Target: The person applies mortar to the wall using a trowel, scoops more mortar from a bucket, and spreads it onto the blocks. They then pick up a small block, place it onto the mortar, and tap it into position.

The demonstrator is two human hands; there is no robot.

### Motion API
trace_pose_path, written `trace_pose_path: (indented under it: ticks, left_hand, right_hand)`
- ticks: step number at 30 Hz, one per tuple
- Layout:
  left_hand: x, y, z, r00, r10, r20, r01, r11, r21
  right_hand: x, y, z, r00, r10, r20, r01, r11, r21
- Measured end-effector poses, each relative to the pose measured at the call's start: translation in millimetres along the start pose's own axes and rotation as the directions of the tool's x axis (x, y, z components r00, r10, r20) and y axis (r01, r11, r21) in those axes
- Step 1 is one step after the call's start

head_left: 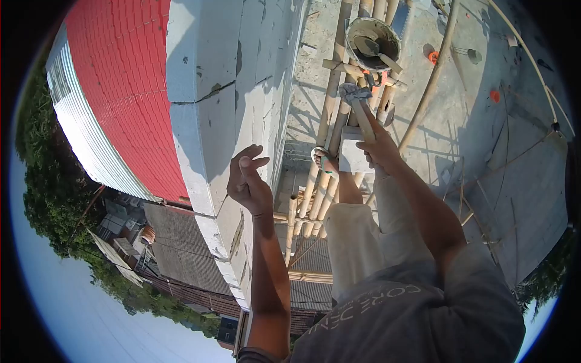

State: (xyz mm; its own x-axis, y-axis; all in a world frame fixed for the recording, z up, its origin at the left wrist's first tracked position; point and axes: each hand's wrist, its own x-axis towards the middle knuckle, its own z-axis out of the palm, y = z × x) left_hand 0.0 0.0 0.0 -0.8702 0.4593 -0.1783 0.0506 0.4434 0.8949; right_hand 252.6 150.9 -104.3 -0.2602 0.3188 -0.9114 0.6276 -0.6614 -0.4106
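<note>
My right hand (382, 146) is wrapped round the wooden handle of a mallet (367, 121), whose lumpy grey head points away from me. Just beyond that head stands a bucket (390, 35) of grey mortar, with a trowel (367, 45) lying in it. Beneath my right hand, a pale block (352, 155) rests on the bamboo poles, next to my sandalled foot. My left hand (248, 181) is raised with nothing in it, its fingers apart and loosely bent. In this view it overlaps the white block wall (212, 133).
Bamboo scaffold poles (313, 206) run under my feet, with gaps between them. A long pole (433, 78) slants at the right over a concrete floor (478, 121). Orange objects (433, 57) lie there. Left of the wall are a red tiled roof (121, 78) and lower grey roofs (184, 242).
</note>
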Motion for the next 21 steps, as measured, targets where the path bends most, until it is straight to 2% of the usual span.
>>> trace_pose_path:
  ticks: [2,3,4,5,7,8,10,11,13,14,16,17,19,21]
  left_hand:
    - [-35,-15,19,0.972,-0.203,0.119,0.195,0.978,0.080]
    - [-61,-29,59,0.952,-0.178,0.249,0.134,0.974,0.183]
    - [-76,-46,74,0.919,-0.176,0.354,0.107,0.973,0.206]
    - [-93,-56,88,0.860,-0.269,0.434,0.225,0.963,0.150]
    - [-115,-73,108,0.712,-0.385,0.587,0.345,0.920,0.185]
    - [-118,-83,118,0.710,-0.379,0.594,0.347,0.922,0.174]
    - [-119,-100,132,0.503,-0.478,0.720,0.423,0.863,0.277]
    - [-114,-109,140,0.502,-0.474,0.723,0.420,0.865,0.275]
    - [-95,-123,162,0.454,-0.506,0.733,0.499,0.826,0.261]
    - [-81,-128,172,0.433,-0.547,0.716,0.524,0.800,0.294]
    - [-50,-149,202,0.457,-0.545,0.703,0.553,0.793,0.255]
    - [-33,-156,218,0.456,-0.559,0.693,0.549,0.789,0.276]
    - [-4,-180,254,0.401,-0.622,0.672,0.689,0.689,0.227]
    - [22,-188,294,0.403,-0.620,0.673,0.733,0.659,0.168]
  right_hand:
    - [9,11,-1,0.990,-0.142,-0.015,0.137,0.975,-0.175]
    - [17,28,-39,0.992,-0.117,-0.050,0.106,0.977,-0.183]
    - [27,39,-47,0.999,-0.025,-0.025,0.019,0.979,-0.203]
    - [27,48,-60,0.997,0.074,-0.011,-0.074,0.971,-0.228]
    - [18,46,-81,0.994,0.107,-0.022,-0.109,0.978,-0.180]
    - [26,55,-88,0.988,0.121,-0.098,-0.138,0.972,-0.190]
    - [39,79,-101,0.965,0.163,-0.205,-0.201,0.963,-0.179]
    - [46,88,-111,0.965,0.161,-0.209,-0.199,0.964,-0.177]
    - [56,100,-130,0.941,0.261,-0.214,-0.294,0.946,-0.138]
    - [67,117,-136,0.939,0.230,-0.257,-0.266,0.957,-0.116]
    - [89,134,-145,0.909,0.146,-0.391,-0.201,0.974,-0.103]
    - [102,134,-148,0.899,0.143,-0.414,-0.177,0.983,-0.044]
    - [132,131,-159,0.868,0.148,-0.473,-0.159,0.987,0.016]
    - [177,133,-169,0.843,0.144,-0.518,-0.140,0.989,0.048]
